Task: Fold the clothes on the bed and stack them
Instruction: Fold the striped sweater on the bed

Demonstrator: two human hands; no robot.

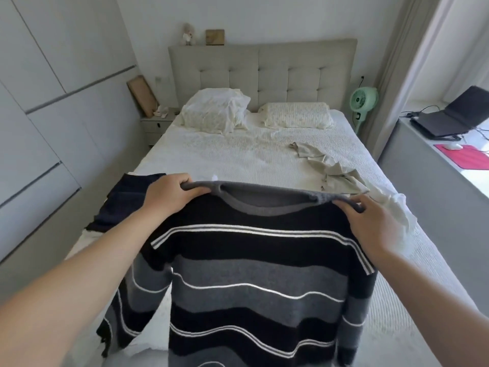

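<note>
Striped knit sweater (254, 274), black and grey with thin white lines, held up by its shoulders above the near end of the bed (238, 154), body and sleeves hanging loose toward the foot. Left hand (169, 194) curled round the left shoulder seam just beside the grey collar; right hand (370, 223) pinching the right shoulder edge, thumb over the top. Both hands closed on the fabric, set apart by the neckline, hem out of view below.

Likely soft and limp, moderately heavy for a garment, thick enough to sag and drag between the grips, not slippery and not fragile. Shoulders judged the right place to hold for laying flat; sleeves dangling free on both sides and probably needing to be caught and tucked inward once down.

Left of the sweater, on the bed's edge, a dark navy garment (127, 200) lying flat, apparently folded. Beyond the sweater to the right, a crumpled beige garment (328, 168) spread over the bedcover, with a white one (397, 207) bunched just past the right hand. Both still to be folded, by the look of them.
</note>
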